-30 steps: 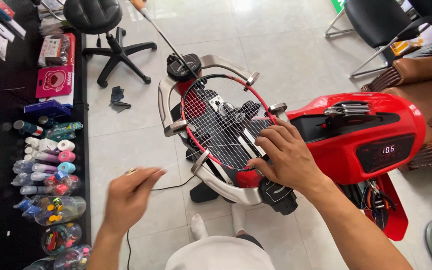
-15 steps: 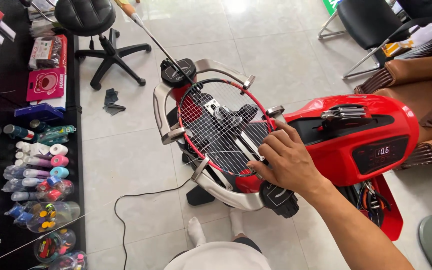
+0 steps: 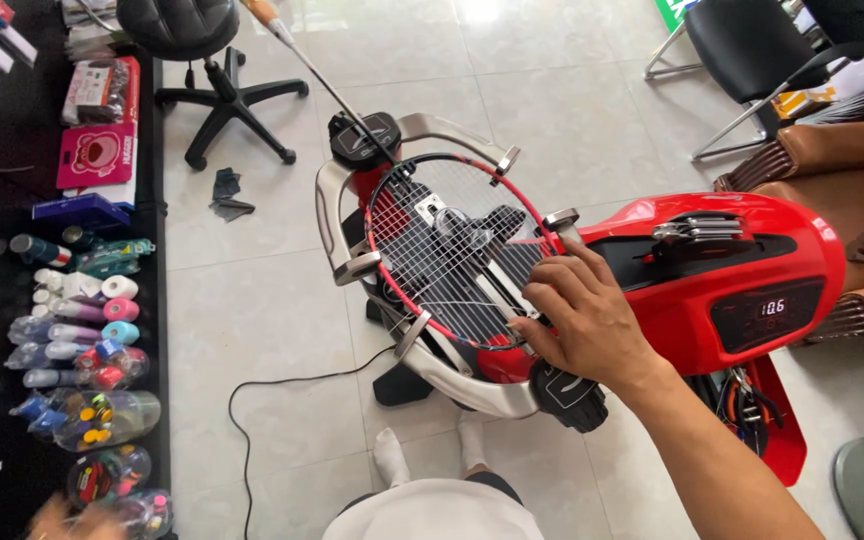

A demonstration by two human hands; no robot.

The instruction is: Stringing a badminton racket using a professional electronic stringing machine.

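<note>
The racket [image 3: 447,250] lies flat, clamped in the red stringing machine's [image 3: 732,270] cradle, its red-and-black frame ringed by silver arms. White strings cross most of the head. Its shaft points up-left toward the stool, the pale handle end just visible.

Left of the stringing machine [image 3: 742,290] bare floor [image 3: 252,300] lies open; a cable [image 3: 282,390] crosses it, a stool [image 3: 192,40] stands beyond.

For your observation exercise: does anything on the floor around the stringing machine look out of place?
Yes. A small dark crumpled scrap lies loose on the pale tiles beside the stool base, and a black cable trails across the open floor.
</note>
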